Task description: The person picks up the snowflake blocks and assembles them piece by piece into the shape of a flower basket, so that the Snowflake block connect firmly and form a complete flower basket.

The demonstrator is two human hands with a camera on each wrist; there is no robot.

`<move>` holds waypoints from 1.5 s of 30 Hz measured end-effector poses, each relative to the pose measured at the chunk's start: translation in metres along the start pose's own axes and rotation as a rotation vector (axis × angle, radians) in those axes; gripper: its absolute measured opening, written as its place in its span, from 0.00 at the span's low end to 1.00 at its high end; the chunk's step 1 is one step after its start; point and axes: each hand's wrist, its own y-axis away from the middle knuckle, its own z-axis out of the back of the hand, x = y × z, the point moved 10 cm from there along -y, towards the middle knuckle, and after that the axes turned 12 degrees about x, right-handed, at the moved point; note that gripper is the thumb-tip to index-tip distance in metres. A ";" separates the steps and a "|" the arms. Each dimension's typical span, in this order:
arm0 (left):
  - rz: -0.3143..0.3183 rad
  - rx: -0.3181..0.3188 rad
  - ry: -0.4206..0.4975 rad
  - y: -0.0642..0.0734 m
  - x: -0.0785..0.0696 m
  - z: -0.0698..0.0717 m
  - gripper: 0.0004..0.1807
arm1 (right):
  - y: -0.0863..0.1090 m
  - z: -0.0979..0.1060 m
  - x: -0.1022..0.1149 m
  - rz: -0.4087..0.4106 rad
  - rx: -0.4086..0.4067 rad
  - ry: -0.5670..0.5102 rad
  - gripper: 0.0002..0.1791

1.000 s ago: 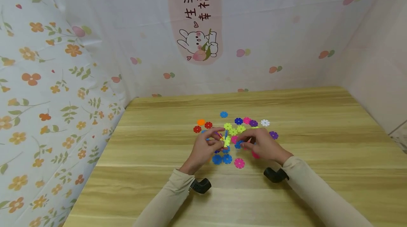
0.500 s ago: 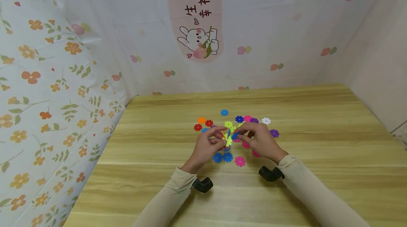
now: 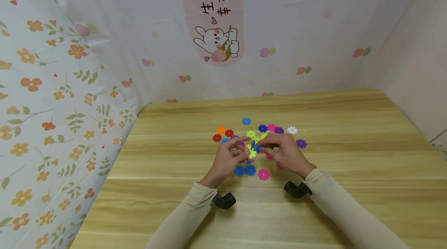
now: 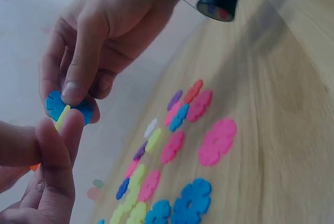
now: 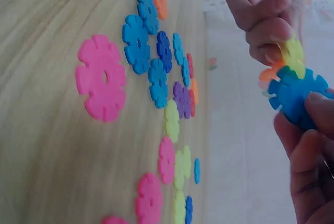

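In the head view my left hand [image 3: 227, 158] pinches a yellow notched flower disc [image 3: 252, 153] between thumb and fingers. An orange disc [image 5: 268, 74] shows behind the yellow one in the right wrist view, partly hidden by the fingers. Another blue piece [image 3: 253, 144] stands edge-on above the yellow disc. My right hand [image 3: 285, 153] grips a blue flower disc [image 5: 293, 96] by its edge. The yellow disc's rim meets the blue disc's edge at nearly a right angle; whether their slots interlock I cannot tell. Both hands are raised above the table.
Loose flower discs lie on the wooden table [image 3: 167, 202] around the hands: two blue ones [image 3: 250, 170] and a pink one [image 3: 263, 174] in front, red ones [image 3: 217, 137] at left, a white one [image 3: 292, 130] at back right. A patterned curtain [image 3: 297, 28] hangs behind.
My right hand has moved left and up, bringing its blue disc from beside the yellow disc into contact with it. The left hand has hardly moved and keeps its hold.
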 end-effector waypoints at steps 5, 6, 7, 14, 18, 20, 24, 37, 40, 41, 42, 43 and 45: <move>0.030 -0.028 0.030 -0.002 -0.001 -0.001 0.19 | 0.001 0.005 0.003 0.006 -0.035 -0.010 0.11; 0.037 -0.031 0.031 -0.002 -0.001 -0.001 0.19 | 0.002 0.005 0.004 0.009 -0.036 -0.006 0.11; 0.048 -0.032 0.031 -0.002 -0.001 -0.002 0.18 | 0.002 0.005 0.005 0.012 -0.033 -0.010 0.11; 0.108 -0.033 0.049 -0.002 0.014 -0.001 0.18 | 0.002 -0.003 0.008 0.041 0.008 -0.026 0.11; 0.092 -0.009 0.055 -0.004 0.030 0.004 0.19 | 0.001 -0.007 0.016 0.071 0.017 0.038 0.11; 0.070 0.010 0.057 -0.003 0.030 0.005 0.21 | -0.001 -0.008 0.017 0.070 0.039 0.059 0.11; 0.053 0.052 0.007 0.000 0.030 0.005 0.25 | 0.001 -0.002 0.008 0.018 0.083 0.085 0.13; 0.075 -0.005 -0.022 -0.001 0.036 0.010 0.24 | 0.027 -0.010 -0.042 -0.200 0.413 0.316 0.15; 0.069 -0.001 -0.044 -0.002 0.034 0.009 0.24 | 0.029 -0.013 -0.041 -0.169 0.423 0.338 0.16; 0.068 0.000 -0.049 -0.002 0.033 0.008 0.24 | 0.030 -0.014 -0.041 -0.155 0.425 0.344 0.16; 0.066 0.001 -0.049 -0.003 0.033 0.008 0.24 | 0.030 -0.015 -0.040 -0.144 0.427 0.348 0.17; 0.065 0.003 -0.048 -0.003 0.033 0.007 0.24 | 0.030 -0.015 -0.040 -0.137 0.429 0.350 0.17; 0.067 0.003 -0.047 -0.004 0.033 0.007 0.24 | 0.030 -0.016 -0.041 -0.136 0.438 0.354 0.16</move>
